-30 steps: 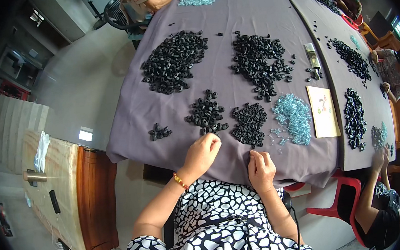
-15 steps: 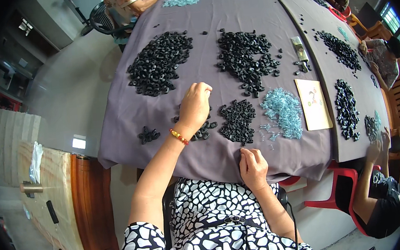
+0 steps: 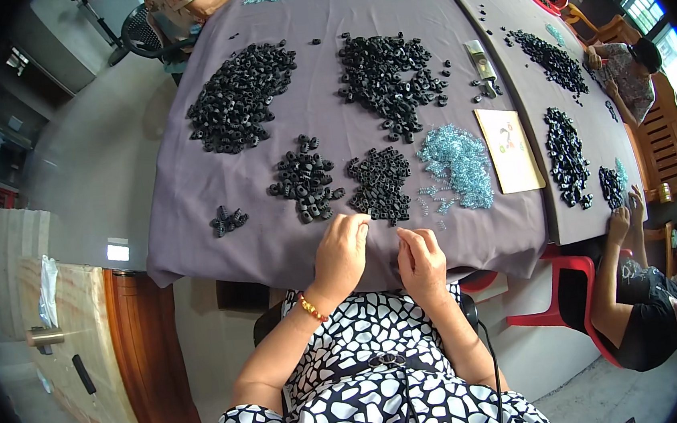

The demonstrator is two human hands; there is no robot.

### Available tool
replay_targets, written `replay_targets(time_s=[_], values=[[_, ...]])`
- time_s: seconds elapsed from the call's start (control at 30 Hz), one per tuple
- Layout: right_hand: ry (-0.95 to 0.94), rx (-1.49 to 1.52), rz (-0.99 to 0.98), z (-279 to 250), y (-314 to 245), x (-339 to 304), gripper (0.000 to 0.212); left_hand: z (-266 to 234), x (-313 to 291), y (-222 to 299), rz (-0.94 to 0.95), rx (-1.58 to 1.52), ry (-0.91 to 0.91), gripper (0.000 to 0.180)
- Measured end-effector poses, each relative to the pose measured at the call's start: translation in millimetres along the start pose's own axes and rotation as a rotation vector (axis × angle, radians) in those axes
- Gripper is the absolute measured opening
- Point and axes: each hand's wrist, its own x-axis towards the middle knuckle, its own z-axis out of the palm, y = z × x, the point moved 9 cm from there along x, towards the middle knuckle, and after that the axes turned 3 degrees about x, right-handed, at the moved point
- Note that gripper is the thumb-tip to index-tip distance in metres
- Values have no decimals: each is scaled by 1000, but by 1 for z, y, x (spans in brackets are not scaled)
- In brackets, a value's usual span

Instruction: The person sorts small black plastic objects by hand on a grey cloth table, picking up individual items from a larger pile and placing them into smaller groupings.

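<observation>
My left hand (image 3: 342, 251) rests at the near edge of the table's grey-purple cloth (image 3: 191, 184), fingers curled down and closed; whatever is under them is hidden. My right hand (image 3: 419, 257) lies next to it, fingertips pinched and pointing toward the left hand. Just beyond the hands sit two small heaps of black ring-shaped parts (image 3: 304, 184) (image 3: 380, 182). A heap of clear pale-blue pieces (image 3: 457, 162) lies to the right of them, with loose ones scattered toward my right hand.
Two large black heaps (image 3: 244, 95) (image 3: 390, 70) lie farther back, a tiny one (image 3: 228, 219) at the left. A pale card (image 3: 508, 148) and a metal tool (image 3: 480, 58) sit at the right. Another person (image 3: 645, 305) works on my right beside a red stool (image 3: 556, 305). A wooden cabinet (image 3: 85, 346) stands at the left.
My left hand has drawn back from the small black heap to the table's near edge, beside my right hand. My right hand has hardly moved.
</observation>
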Motion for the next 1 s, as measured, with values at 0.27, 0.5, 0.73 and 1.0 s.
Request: replay_targets(time_s=[0.27,0.5,0.73,1.0], values=[[-59,-166,-49,9,-5,2,42,2,-13,9,96,189,-54,18],[-114,-229,-150,15,-17,1,46,2,-19,9,155,301,-118,29],[-250,-267,-223,26,-30,-5,46,6,-14,20,2,-55,-53,19],[285,-184,107,-51,32,-12,29,37,-26,-10,-327,-499,-205,19]])
